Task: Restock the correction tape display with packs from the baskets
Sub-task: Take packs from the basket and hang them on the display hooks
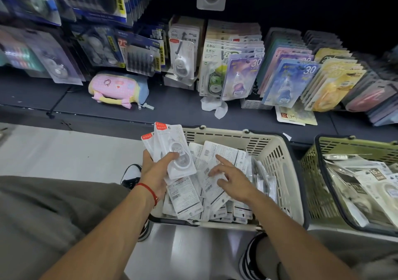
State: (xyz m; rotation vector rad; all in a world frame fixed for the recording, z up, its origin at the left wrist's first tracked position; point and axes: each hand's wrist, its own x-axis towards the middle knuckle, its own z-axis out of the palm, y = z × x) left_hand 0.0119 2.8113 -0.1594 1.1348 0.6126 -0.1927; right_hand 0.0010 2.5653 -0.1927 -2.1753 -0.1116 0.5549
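My left hand (155, 171) grips a small stack of white correction tape packs (172, 146) with red corner labels, held upright over the left edge of the beige basket (280, 157). My right hand (231, 177) hovers with spread, relaxed fingers over the loose white packs (187, 197) lying back-side up in that basket, its fingertips close to or touching them. Rows of correction tape packs (239, 72) stand on the dark display shelf (172, 105) beyond the basket.
A green basket (312, 167) with more packs stands to the right. A pink pencil case (117, 90) and a crumpled white paper (214, 107) lie on the shelf. Blister packs hang at upper left. My knees and shoes frame the baskets on the pale floor.
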